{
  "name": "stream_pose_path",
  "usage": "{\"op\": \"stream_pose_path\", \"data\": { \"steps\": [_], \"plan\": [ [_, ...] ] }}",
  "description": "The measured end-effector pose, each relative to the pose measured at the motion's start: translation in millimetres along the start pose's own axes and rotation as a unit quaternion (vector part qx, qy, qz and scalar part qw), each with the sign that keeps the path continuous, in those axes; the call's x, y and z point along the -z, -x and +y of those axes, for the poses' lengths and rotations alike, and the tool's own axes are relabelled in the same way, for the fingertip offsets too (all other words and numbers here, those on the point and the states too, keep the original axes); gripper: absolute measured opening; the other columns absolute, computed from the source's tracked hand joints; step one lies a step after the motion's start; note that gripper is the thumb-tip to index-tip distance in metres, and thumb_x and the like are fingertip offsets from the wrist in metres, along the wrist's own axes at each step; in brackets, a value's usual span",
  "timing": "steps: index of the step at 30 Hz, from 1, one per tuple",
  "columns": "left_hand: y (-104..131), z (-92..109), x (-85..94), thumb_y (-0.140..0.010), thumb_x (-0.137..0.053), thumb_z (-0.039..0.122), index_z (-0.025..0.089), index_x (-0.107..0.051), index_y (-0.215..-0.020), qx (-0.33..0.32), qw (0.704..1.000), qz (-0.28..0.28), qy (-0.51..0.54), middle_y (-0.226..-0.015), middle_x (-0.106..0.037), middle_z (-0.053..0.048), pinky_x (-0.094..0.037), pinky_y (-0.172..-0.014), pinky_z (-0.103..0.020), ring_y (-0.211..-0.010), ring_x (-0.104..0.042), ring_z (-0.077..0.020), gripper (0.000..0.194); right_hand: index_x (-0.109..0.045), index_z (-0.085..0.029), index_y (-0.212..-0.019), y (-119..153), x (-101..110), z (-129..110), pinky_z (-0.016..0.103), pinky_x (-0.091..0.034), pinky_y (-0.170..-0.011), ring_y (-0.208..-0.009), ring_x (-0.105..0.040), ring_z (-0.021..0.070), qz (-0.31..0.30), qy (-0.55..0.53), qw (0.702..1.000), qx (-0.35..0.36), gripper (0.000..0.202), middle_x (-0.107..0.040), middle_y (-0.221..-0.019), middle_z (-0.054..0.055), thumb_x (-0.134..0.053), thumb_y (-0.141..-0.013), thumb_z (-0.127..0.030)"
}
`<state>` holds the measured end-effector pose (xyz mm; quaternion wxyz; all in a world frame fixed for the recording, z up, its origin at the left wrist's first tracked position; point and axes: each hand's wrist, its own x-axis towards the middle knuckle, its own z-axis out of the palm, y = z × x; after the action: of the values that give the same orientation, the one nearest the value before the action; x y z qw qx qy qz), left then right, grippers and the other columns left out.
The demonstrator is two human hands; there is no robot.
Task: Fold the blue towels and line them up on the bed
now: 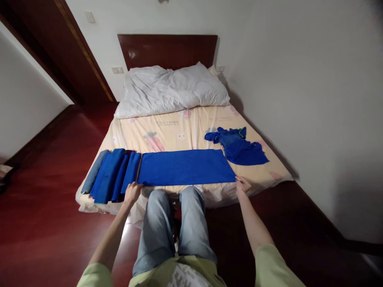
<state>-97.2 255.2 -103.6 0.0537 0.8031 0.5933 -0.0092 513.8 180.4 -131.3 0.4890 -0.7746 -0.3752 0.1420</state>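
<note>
A blue towel (185,167) lies flat as a long rectangle across the near part of the bed, its long side running left to right. My left hand (133,192) is closed on its near left corner, fingers pinched at the edge. At the near right corner, my right hand (243,184) pinches the towel in the same way. Just left of the flat towel, several folded towels (110,175) lie side by side, mostly blue, with a grey-blue one outermost. A crumpled heap of blue cloth (242,149) rests beyond my right hand.
The bed (191,133) has a pale yellow patterned sheet under a clear-looking cover. A white quilt or pillow (176,89) lies by the dark wooden headboard (170,52). A wall (314,99) stands to the right, and a reddish floor (54,215) surrounds the bed.
</note>
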Motion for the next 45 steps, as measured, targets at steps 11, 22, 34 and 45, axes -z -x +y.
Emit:
{"op": "stream_pose_path", "data": {
  "steps": [11, 22, 34, 45],
  "plan": [
    [17.7, -3.1, -18.2, -0.088, -0.041, 0.009, 0.022, -0.073, -0.125, -0.086, 0.995, -0.056, 0.016, -0.137, -0.067, -0.012, -0.052, -0.102, -0.043, -0.122, -0.064, -0.0301, 0.051, -0.064, -0.023, -0.053, 5.1, 8.7, 14.9, 0.051, -0.059, -0.095, -0.090, -0.077, 0.0333, 0.102, 0.025, 0.991, -0.083, 0.012, -0.077, -0.071, 0.010, -0.054, -0.059, -0.024],
    [-16.6, 27.7, -11.8, -0.094, -0.039, 0.023, 0.018, -0.073, -0.124, -0.033, 0.999, -0.011, -0.025, -0.146, -0.059, -0.015, -0.048, -0.107, -0.047, -0.126, -0.062, -0.0342, 0.045, -0.070, -0.015, -0.127, -3.6, -27.5, -15.0, 0.054, -0.039, -0.118, -0.137, -0.052, 0.0337, -0.076, 0.224, 0.963, 0.129, 0.046, -0.058, -0.148, 0.015, -0.047, -0.087, -0.019],
    [-123.5, 60.5, -42.7, -0.102, -0.034, 0.044, 0.012, -0.039, -0.159, 0.086, 0.985, 0.097, 0.113, -0.169, -0.022, -0.018, -0.015, -0.125, -0.062, -0.158, -0.011, -0.0389, 0.066, -0.032, -0.012, -0.161, -88.9, -109.1, -27.1, 0.051, -0.012, -0.130, -0.160, -0.012, 0.0298, -0.260, 0.338, 0.902, 0.074, 0.064, -0.017, -0.172, 0.012, -0.031, -0.105, -0.043],
    [-127.0, 71.2, -51.3, -0.103, -0.039, 0.047, 0.021, -0.038, -0.160, 0.100, 0.974, 0.132, 0.153, -0.172, -0.019, -0.009, -0.009, -0.128, -0.055, -0.159, -0.011, -0.0311, 0.063, -0.016, -0.018, -0.166, -169.2, -135.6, 26.0, 0.053, -0.010, -0.130, -0.161, -0.005, 0.0237, -0.187, 0.420, 0.884, 0.087, 0.067, -0.009, -0.174, 0.007, -0.013, -0.106, -0.050]
  ]
}}
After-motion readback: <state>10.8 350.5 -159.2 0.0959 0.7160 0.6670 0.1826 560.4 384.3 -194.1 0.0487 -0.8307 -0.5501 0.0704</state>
